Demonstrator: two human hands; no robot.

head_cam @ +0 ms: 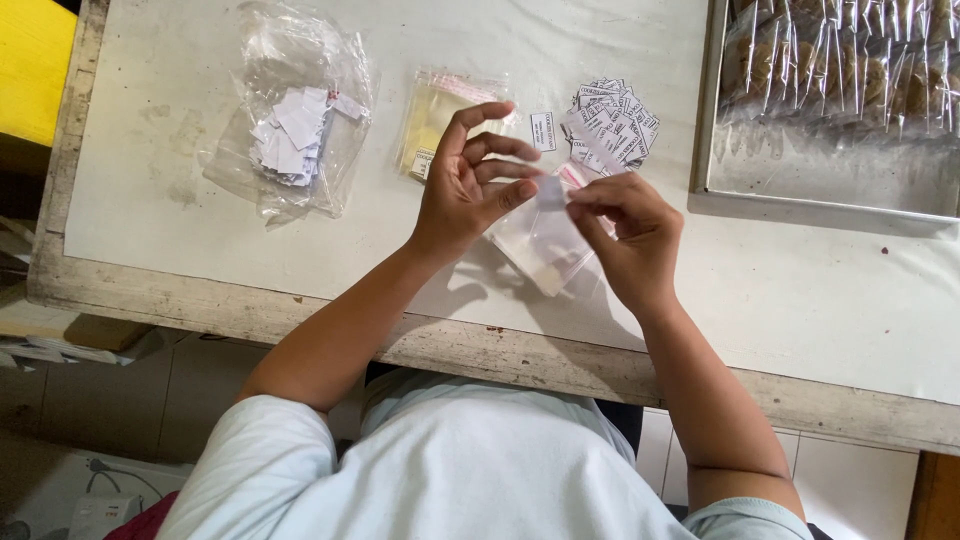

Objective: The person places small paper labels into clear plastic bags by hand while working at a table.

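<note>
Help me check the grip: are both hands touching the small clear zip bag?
Touching. The head view shows the left hand and right hand both pinching the top of the small clear zip bag, held above the table.

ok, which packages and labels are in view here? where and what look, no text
Clear crumpled bag of white paper slips: table, far left.
Small zip bag, yellowish contents: left of the label pile.
Pile of white printed labels: beyond the hands.
Single white label: beside the pile.
Clear zip bag: under left hand and right hand.
Clear-wrapped brown goods on a metal tray: top right.
</note>
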